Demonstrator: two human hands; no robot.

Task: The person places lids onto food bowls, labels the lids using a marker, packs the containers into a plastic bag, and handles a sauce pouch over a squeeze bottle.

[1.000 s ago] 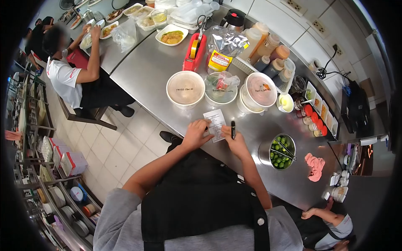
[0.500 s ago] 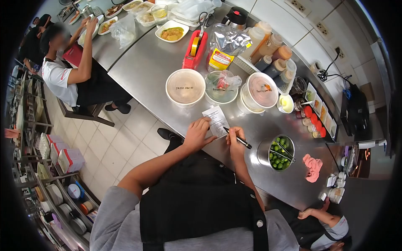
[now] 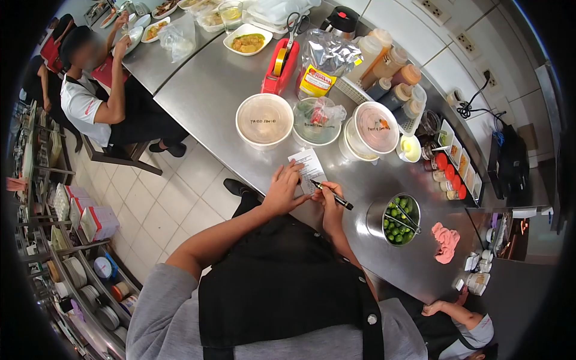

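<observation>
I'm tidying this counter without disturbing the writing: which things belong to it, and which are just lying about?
In use:
black marker, in right hand
printed slip, under left hand

Apparently just lying about:
pink cloth
metal pot
red tape dispenser
foil pouch

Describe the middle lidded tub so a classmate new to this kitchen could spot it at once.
On the steel table, look just beyond the paper slip. The middle tub stands between the left tub and the right tub; only it has a crumpled plastic bag on top.
</observation>
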